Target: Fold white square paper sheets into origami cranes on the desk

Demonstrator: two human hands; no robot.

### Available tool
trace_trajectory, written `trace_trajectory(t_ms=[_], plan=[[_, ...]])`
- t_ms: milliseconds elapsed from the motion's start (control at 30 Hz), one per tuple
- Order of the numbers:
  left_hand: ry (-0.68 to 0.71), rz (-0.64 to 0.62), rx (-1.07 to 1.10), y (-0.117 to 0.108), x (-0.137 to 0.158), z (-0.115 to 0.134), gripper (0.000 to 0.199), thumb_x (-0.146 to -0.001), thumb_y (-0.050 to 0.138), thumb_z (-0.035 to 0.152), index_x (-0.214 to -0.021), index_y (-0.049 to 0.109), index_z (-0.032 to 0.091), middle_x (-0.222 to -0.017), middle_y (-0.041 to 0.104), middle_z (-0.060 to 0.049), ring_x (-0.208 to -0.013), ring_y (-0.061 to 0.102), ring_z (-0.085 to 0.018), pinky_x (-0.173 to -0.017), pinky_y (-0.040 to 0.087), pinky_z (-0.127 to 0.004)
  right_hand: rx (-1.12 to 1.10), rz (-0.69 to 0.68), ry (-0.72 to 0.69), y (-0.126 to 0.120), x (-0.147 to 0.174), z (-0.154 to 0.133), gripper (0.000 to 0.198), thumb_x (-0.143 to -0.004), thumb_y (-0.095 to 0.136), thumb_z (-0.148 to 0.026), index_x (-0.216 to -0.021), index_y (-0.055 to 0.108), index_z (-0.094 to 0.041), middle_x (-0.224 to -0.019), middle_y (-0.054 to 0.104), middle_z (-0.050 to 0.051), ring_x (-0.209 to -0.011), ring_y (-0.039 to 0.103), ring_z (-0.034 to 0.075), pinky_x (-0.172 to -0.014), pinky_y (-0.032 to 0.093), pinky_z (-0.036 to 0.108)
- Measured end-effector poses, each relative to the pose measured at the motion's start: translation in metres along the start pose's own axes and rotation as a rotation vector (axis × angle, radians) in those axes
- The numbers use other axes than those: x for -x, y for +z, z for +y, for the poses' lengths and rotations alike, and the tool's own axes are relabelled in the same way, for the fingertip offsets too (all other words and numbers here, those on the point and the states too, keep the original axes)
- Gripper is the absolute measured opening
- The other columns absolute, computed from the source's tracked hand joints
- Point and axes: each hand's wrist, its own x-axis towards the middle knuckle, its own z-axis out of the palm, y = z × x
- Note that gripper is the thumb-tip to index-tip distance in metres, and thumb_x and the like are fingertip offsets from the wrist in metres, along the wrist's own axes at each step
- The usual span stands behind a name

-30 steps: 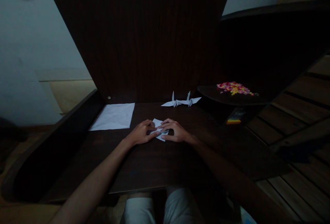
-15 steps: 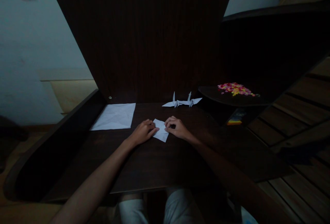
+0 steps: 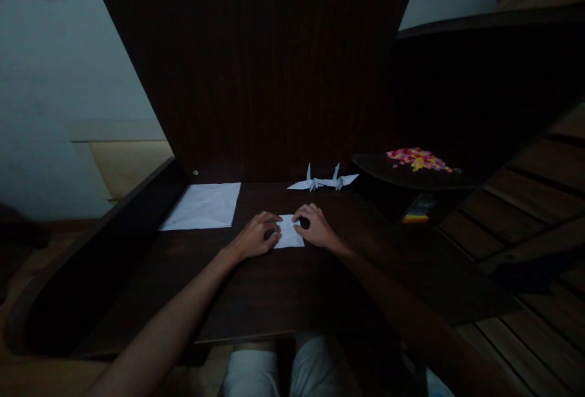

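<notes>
A small white square of folded paper [image 3: 289, 236] lies flat on the dark wooden desk, creases faintly visible. At its left edge is my left hand [image 3: 259, 235], index fingertip and thumb on the paper with a gap between them. From the right, my right hand [image 3: 315, 226] curves its thumb and index finger onto the paper's upper right side. Both hands hold the square between them. Behind it, near the back panel, stand two white paper cranes [image 3: 322, 182] side by side.
Larger white paper sheets [image 3: 203, 205] lie at the desk's back left. On a raised corner shelf [image 3: 375, 168] at right is a pile of small pink, red and yellow pieces [image 3: 418, 158]. Beneath it sits a rainbow-coloured item [image 3: 415, 217]. A low side wall [image 3: 105, 245] bounds the left.
The paper square has turned from a diamond-like angle to lie with its edges nearly straight to me. My left thumb and index finger have spread apart. The cranes and sheets stay put.
</notes>
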Motion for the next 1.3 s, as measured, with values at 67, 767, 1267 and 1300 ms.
trace_trajectory(t_ms=[67,767,1267,1300], plan=[[-0.013,-0.021,0.034,0.000,0.000,0.001,0.016,-0.085,0.054,0.029,-0.092,0.063,0.018,-0.121,0.060,-0.009,-0.116,0.050,-0.024,-0.100,0.038,-0.041,0.042,0.020,0.023,0.000,0.000,0.000,0.005,-0.077,0.063,-0.017,-0.079,0.063,-0.021,-0.090,0.062,0.003,-0.090,0.050,0.021,-0.083,0.035,0.037],[-0.057,-0.135,-0.044,0.001,0.002,-0.005,0.041,-0.092,0.042,0.032,-0.129,0.052,0.017,-0.139,0.048,-0.010,-0.132,0.040,-0.021,-0.109,0.034,-0.040,-0.201,-0.007,-0.112,0.005,0.001,0.007,0.034,-0.073,0.053,0.000,-0.090,0.071,-0.023,-0.107,0.064,0.005,-0.102,0.059,0.019,-0.093,0.045,0.039],[-0.030,-0.119,-0.093,0.000,0.000,-0.002,0.038,-0.093,0.041,0.039,-0.119,0.059,0.018,-0.132,0.055,-0.010,-0.126,0.047,-0.022,-0.106,0.038,-0.037,-0.235,-0.027,-0.073,0.006,-0.002,0.011,0.042,-0.067,0.050,0.004,-0.088,0.073,-0.024,-0.106,0.067,0.004,-0.102,0.059,0.019,-0.094,0.045,0.041],[-0.029,-0.117,-0.085,0.000,0.000,-0.002,0.037,-0.094,0.038,0.037,-0.118,0.059,0.018,-0.131,0.056,-0.010,-0.126,0.048,-0.021,-0.106,0.038,-0.037,-0.232,-0.035,-0.075,0.006,-0.002,0.011,0.043,-0.066,0.050,0.005,-0.089,0.073,-0.024,-0.108,0.067,0.003,-0.102,0.059,0.019,-0.094,0.044,0.041]])
